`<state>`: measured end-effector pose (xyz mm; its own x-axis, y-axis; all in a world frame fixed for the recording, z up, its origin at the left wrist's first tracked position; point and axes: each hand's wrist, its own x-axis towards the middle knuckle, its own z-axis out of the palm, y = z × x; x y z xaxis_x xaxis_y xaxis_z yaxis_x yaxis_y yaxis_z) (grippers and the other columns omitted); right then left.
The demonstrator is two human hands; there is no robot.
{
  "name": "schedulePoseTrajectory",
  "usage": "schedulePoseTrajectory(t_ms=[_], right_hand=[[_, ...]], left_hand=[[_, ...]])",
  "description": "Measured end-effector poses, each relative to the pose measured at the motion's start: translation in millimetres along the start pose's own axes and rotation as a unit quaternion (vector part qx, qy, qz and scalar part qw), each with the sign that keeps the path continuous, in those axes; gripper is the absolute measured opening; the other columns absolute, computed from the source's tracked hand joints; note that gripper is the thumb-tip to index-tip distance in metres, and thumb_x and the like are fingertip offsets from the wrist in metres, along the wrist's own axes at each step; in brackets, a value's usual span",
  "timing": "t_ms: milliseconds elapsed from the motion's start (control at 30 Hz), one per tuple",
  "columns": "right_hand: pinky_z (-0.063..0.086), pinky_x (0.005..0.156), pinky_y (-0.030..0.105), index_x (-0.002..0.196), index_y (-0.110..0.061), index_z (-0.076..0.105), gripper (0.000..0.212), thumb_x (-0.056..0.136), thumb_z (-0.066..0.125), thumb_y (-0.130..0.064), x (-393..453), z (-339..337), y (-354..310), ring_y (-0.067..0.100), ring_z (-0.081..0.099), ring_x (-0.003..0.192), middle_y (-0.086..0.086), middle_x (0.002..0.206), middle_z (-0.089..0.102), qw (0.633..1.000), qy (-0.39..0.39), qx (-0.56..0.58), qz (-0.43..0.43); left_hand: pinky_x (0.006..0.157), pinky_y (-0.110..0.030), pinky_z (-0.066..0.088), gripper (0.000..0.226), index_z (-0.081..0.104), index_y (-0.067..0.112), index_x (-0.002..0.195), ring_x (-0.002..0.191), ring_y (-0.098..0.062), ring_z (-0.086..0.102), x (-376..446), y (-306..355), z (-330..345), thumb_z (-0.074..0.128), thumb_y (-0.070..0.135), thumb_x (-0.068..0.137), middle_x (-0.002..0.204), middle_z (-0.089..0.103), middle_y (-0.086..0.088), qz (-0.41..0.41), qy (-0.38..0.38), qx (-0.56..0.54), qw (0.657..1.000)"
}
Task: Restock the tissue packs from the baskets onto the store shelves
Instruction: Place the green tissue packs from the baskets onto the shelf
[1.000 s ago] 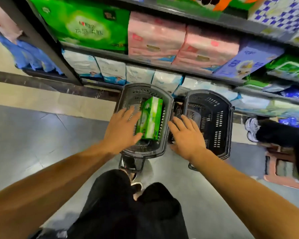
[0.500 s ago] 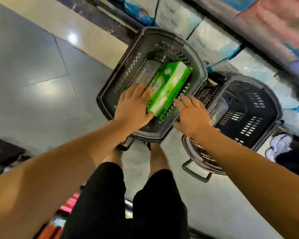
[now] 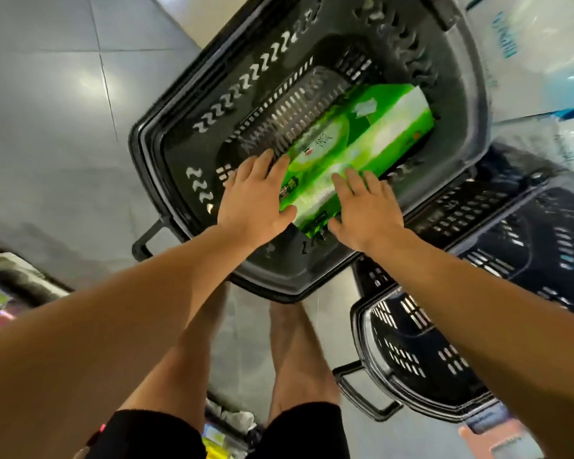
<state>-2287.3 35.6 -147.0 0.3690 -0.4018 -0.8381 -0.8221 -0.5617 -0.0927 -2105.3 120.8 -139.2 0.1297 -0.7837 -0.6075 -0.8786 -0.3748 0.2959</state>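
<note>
both hands (image 3: 312,203) have reached the green tissue pack (image 3: 362,140), fingers flat, hiding its near end.

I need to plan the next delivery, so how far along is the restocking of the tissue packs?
Nearly through the baskets, it seems. The right-hand basket shows no packs in the part in view. The grey basket holds one green tissue pack, with the left hand and right hand laid on its near end, fingers straight, not yet gripping. Left: lifting it out and shelving it.
</note>
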Motion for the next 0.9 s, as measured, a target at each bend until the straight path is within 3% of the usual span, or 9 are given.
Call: schedulePoseTrajectory(t_ms=[200,300,500,567,667,800,900], right_hand=[[0.001,0.123,0.049,0.155,-0.029,-0.018,0.108,0.089,0.066,-0.039,37,-2,-16,0.031,-0.019,0.150,-0.003,0.161,-0.030,1.000,0.011,-0.012,-0.024],[0.002,0.123,0.049,0.156,-0.031,-0.016,0.116,0.083,0.074,-0.021,58,-19,-23,0.031,-0.015,0.151,-0.005,0.163,-0.025,0.995,0.067,-0.047,-0.052],[0.011,0.120,0.049,0.157,-0.034,-0.007,0.113,0.080,0.071,-0.009,86,-31,-21,0.035,-0.002,0.150,0.000,0.164,-0.019,0.979,0.153,-0.106,-0.077],[0.007,0.120,0.051,0.156,-0.035,-0.012,0.116,0.079,0.072,-0.009,94,-32,-13,0.037,-0.006,0.150,0.002,0.163,-0.022,0.971,0.181,-0.140,-0.065],[-0.001,0.121,0.052,0.154,-0.036,-0.017,0.120,0.078,0.072,-0.008,110,-40,-1,0.038,-0.014,0.150,0.002,0.163,-0.022,0.962,0.198,-0.177,-0.066],[0.000,0.122,0.053,0.154,-0.034,-0.019,0.120,0.077,0.068,-0.004,130,-52,0,0.038,-0.014,0.150,0.002,0.164,-0.019,0.950,0.229,-0.197,-0.077],[0.000,0.122,0.053,0.157,-0.029,-0.007,0.118,0.074,0.076,-0.014,133,-63,-6,0.039,-0.007,0.151,0.004,0.166,-0.002,0.956,0.205,-0.196,-0.075]], left_hand=[[0.115,-0.053,0.027,0.089,0.022,0.019,0.154,0.145,-0.035,0.022,18,-10,28,0.068,0.048,0.083,0.160,0.022,-0.012,-0.011,0.009,-0.040,0.999],[0.115,-0.058,0.026,0.101,0.013,0.028,0.155,0.147,-0.037,0.013,29,-19,34,0.073,0.053,0.077,0.162,0.012,-0.009,-0.036,-0.012,-0.053,0.998],[0.113,-0.068,0.017,0.139,-0.018,0.038,0.149,0.149,-0.041,-0.004,54,-16,51,0.085,0.059,0.058,0.163,-0.013,0.001,-0.134,-0.063,-0.120,0.982],[0.112,-0.069,0.021,0.137,-0.015,0.037,0.150,0.148,-0.042,0.000,60,-13,58,0.087,0.051,0.061,0.163,-0.008,-0.001,-0.153,-0.037,-0.140,0.977],[0.105,-0.061,0.036,0.123,0.000,0.029,0.153,0.138,-0.042,0.021,68,-18,62,0.087,0.038,0.066,0.157,0.014,-0.010,-0.140,0.042,-0.141,0.979],[0.106,-0.048,0.034,0.114,0.016,0.022,0.152,0.128,-0.038,0.032,74,-34,63,0.088,0.029,0.065,0.146,0.031,-0.011,-0.090,0.096,-0.166,0.977],[0.105,-0.039,0.033,0.107,0.025,0.024,0.151,0.124,-0.032,0.037,73,-44,48,0.088,0.025,0.064,0.142,0.038,-0.008,-0.081,0.101,-0.201,0.971]])
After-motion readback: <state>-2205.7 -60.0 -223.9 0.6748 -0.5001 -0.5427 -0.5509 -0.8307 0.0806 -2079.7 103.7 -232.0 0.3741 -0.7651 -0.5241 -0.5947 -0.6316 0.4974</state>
